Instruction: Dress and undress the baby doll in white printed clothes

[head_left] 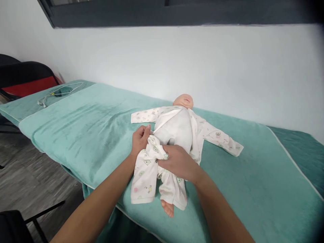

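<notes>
A baby doll [177,126] lies on its back on a teal towel [83,125], head toward the wall. It wears a white printed sleepsuit [144,172] that hangs open over its white cloth body. My left hand [140,139] is closed on the suit's fabric at the doll's hip. My right hand [177,161] pinches the bunched fabric over the doll's upper legs. One bare foot [168,207] sticks out of a trouser leg near the table's front edge. Both sleeves lie spread out flat and empty.
The towel covers a long table [291,189] against a white wall. A white cable [54,93] lies at the far left end. Behind it stands a dark chair with a red seat [27,84]. A grey floor shows at left.
</notes>
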The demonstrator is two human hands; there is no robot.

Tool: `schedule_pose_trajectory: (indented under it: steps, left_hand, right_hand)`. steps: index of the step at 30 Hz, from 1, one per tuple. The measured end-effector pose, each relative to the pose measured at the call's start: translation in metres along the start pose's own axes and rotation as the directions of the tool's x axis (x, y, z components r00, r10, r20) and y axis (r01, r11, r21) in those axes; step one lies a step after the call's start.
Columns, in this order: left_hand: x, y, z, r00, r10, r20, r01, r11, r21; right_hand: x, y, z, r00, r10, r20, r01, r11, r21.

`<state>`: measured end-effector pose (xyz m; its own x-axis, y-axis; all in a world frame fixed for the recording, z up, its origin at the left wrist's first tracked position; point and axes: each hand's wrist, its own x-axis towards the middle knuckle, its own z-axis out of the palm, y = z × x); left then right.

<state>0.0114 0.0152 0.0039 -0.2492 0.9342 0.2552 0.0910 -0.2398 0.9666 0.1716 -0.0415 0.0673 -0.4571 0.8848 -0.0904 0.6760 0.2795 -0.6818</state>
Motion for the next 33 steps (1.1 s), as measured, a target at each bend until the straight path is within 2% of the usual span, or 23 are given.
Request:
schedule_pose_trajectory:
  steps: [3, 7, 9, 10, 12, 14, 17, 22, 25, 29, 33]
  left_hand:
    - [-0.008, 0.003, -0.004, 0.999, -0.045, 0.016, 0.045, 0.999, -0.008]
    - [-0.035, 0.006, -0.021, 0.986, -0.109, -0.125, 0.112, 0.994, 0.018]
    - [-0.058, 0.007, -0.036, 0.981, -0.128, -0.146, 0.134, 0.990, 0.035]
    - [-0.071, 0.008, -0.045, 0.985, -0.131, -0.109, 0.138, 0.989, 0.059]
    - [-0.097, 0.010, -0.061, 0.986, -0.153, 0.060, 0.145, 0.982, 0.121]
    - [-0.119, 0.011, -0.072, 0.956, -0.181, 0.231, 0.135, 0.970, 0.202]
    - [-0.137, 0.014, -0.076, 0.924, -0.203, 0.323, 0.114, 0.955, 0.273]
    - [-0.139, 0.019, -0.066, 0.897, -0.291, 0.332, 0.228, 0.949, 0.215]
    - [-0.133, 0.016, -0.064, 0.921, -0.293, 0.257, 0.236, 0.944, 0.228]
    - [-0.118, 0.009, -0.061, 0.942, -0.232, 0.242, 0.153, 0.939, 0.307]
    - [-0.107, 0.005, -0.056, 0.970, -0.120, 0.209, 0.019, 0.902, 0.431]
  right_hand:
    - [0.002, 0.000, 0.001, 0.997, 0.045, -0.064, -0.040, 0.996, 0.080]
    - [0.004, 0.001, 0.002, 0.983, 0.073, -0.167, -0.046, 0.986, 0.160]
    - [0.004, 0.001, 0.003, 0.978, 0.084, -0.190, -0.053, 0.985, 0.162]
    - [0.004, 0.002, 0.003, 0.977, 0.087, -0.193, -0.057, 0.986, 0.159]
    - [0.004, 0.004, 0.004, 0.976, 0.086, -0.200, -0.055, 0.987, 0.154]
    - [0.004, 0.006, 0.005, 0.974, 0.064, -0.215, -0.029, 0.986, 0.163]
    - [0.005, 0.009, 0.005, 0.970, 0.016, -0.241, 0.032, 0.981, 0.194]
    - [0.004, 0.010, 0.005, 0.963, 0.009, -0.269, 0.051, 0.975, 0.214]
    - [0.003, 0.009, 0.004, 0.963, 0.005, -0.268, 0.054, 0.975, 0.215]
    - [0.002, 0.009, 0.004, 0.972, 0.006, -0.234, 0.048, 0.973, 0.225]
    - [0.000, 0.010, 0.003, 0.987, -0.004, -0.161, 0.045, 0.966, 0.254]
